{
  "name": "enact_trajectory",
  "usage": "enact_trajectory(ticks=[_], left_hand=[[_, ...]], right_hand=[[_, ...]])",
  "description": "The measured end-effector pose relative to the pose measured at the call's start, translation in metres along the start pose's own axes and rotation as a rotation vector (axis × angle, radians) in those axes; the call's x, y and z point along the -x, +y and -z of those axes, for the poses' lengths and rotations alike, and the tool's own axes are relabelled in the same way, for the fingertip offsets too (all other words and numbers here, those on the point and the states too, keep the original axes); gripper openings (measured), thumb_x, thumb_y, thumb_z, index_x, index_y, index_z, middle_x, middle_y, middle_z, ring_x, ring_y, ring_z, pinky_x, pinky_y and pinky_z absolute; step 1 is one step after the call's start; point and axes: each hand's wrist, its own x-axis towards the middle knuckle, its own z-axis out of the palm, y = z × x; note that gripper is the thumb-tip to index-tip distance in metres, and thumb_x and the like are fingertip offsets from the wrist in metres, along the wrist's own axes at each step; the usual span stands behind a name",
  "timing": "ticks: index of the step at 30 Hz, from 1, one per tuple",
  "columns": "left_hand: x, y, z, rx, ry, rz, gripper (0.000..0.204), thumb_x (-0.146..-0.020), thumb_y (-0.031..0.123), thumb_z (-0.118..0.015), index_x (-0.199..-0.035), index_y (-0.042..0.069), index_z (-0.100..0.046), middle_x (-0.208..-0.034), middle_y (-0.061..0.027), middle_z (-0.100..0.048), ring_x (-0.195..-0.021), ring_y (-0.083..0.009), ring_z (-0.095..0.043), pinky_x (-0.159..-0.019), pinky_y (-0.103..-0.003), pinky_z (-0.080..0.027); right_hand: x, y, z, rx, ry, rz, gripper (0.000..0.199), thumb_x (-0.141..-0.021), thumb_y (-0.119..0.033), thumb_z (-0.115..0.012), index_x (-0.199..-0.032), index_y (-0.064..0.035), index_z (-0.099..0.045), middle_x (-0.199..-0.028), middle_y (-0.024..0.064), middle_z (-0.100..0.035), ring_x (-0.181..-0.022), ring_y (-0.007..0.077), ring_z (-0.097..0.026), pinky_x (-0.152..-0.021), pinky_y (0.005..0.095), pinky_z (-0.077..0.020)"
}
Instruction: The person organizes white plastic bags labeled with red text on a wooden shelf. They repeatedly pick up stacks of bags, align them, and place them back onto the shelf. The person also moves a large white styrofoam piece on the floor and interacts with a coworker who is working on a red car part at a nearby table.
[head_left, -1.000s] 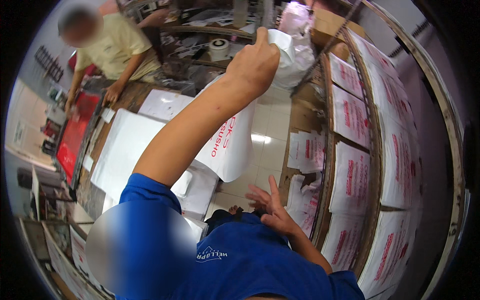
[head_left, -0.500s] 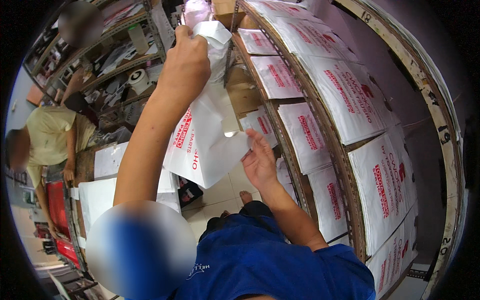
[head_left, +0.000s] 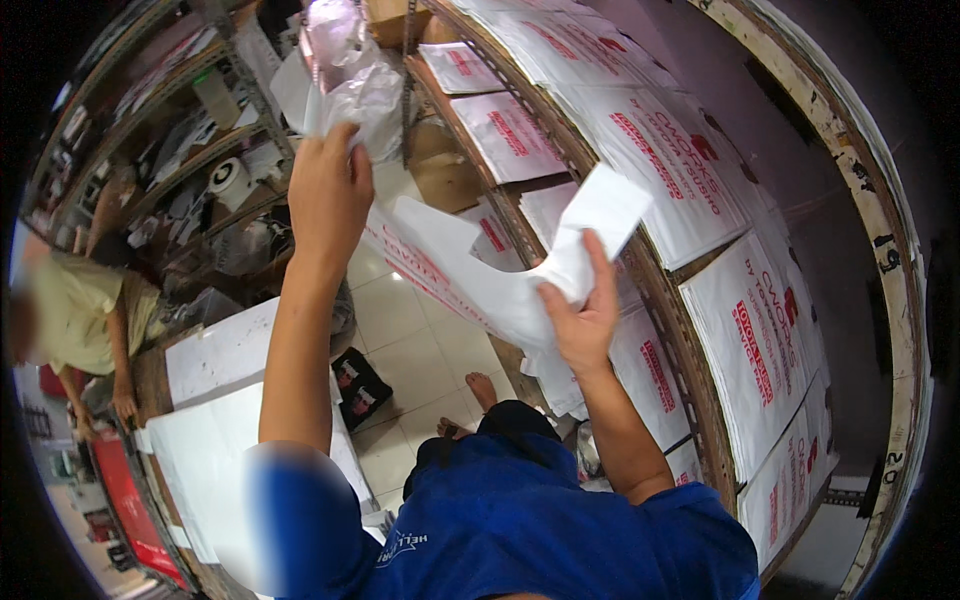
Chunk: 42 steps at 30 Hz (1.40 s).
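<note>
A thin white plastic carrier bag (head_left: 470, 270) with red printing is stretched between my two hands, above the floor. My left hand (head_left: 330, 195), raised at the upper left of the bag, is closed on one of its handles; the fingertips are partly turned away. My right hand (head_left: 585, 310) pinches the other handle between thumb and fingers, and that handle's wide white end sticks up past my fingertips. Between the handles the bag's curved cut-out edge shows. Beside my right forearm stand shelves with piles of similar printed white bags (head_left: 700, 160).
A metal-and-wood shelf (head_left: 600, 190) runs along the right. At left, white sheets (head_left: 200, 450) lie on a table, near a person in a yellow shirt (head_left: 80, 310) at a red frame (head_left: 135, 500). A black printed cloth item (head_left: 360, 388) lies on the tiled floor. Cluttered shelves (head_left: 190, 110) stand behind.
My right hand has gone from open beside the bag to gripping a handle, moving right. My left hand has moved left and down, and the bag is now spread wide between them.
</note>
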Motion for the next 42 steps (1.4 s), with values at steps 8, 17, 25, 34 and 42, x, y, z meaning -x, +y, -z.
enact_trajectory(ticks=[8, 17, 25, 34, 42], left_hand=[[0.098, -0.041, -0.137, 0.233, -0.398, 0.325, 0.025, -0.083, 0.001, -0.055, -0.107, 0.004, -0.055, -0.096, -0.0227, -0.056, -0.081, -0.0397, -0.059, -0.069, -0.045, -0.047], [0.051, 0.029, -0.335, 0.528, -0.457, -0.038, 0.034, -0.078, 0.005, -0.056, -0.113, 0.003, -0.053, -0.117, -0.0241, -0.047, -0.09, -0.0454, -0.056, -0.078, -0.049, -0.048], [-0.014, 0.205, -0.496, 0.456, -0.461, -0.728, 0.031, -0.085, 0.02, -0.055, -0.113, 0.007, -0.059, -0.113, -0.0167, -0.057, -0.111, -0.0345, -0.051, -0.098, -0.046, -0.039], [0.081, 0.094, -0.449, 0.487, -0.747, -0.532, 0.034, -0.088, 0.026, -0.054, -0.114, 0.005, -0.058, -0.124, -0.0159, -0.054, -0.123, -0.0301, -0.044, -0.105, -0.045, -0.032], [0.141, 0.053, -0.429, 0.401, -0.462, -0.341, 0.038, -0.085, 0.023, -0.059, -0.118, 0.005, -0.056, -0.126, -0.0192, -0.051, -0.121, -0.0358, -0.044, -0.103, -0.047, -0.034]], right_hand=[[0.03, 0.116, 0.028, 0.455, -0.149, -0.156, 0.066, -0.079, -0.004, -0.065, -0.138, 0.0026, -0.036, -0.127, 0.0194, -0.049, -0.118, 0.0253, -0.048, -0.097, 0.0327, -0.0388], [-0.023, 0.249, 0.129, 0.777, 0.115, -0.224, 0.066, -0.082, -0.007, -0.062, -0.14, 0.002, -0.031, -0.14, 0.0192, -0.039, -0.129, 0.0287, -0.039, -0.108, 0.0365, -0.0274], [-0.113, 0.326, 0.276, 0.834, 0.37, -0.398, 0.064, -0.084, -0.007, -0.057, -0.142, -0.0021, -0.029, -0.14, 0.0187, -0.038, -0.126, 0.0309, -0.041, -0.105, 0.0388, -0.0315], [-0.125, 0.381, 0.363, 0.786, 0.547, -0.614, 0.063, -0.085, -0.006, -0.052, -0.143, -0.0068, -0.027, -0.14, 0.0183, -0.037, -0.123, 0.0333, -0.043, -0.102, 0.0415, -0.0362], [-0.129, 0.393, 0.397, 0.75, 0.633, -0.719, 0.063, -0.086, -0.005, -0.047, -0.144, -0.0103, -0.025, -0.139, 0.0182, -0.036, -0.122, 0.0354, -0.044, -0.099, 0.0437, -0.0404]])
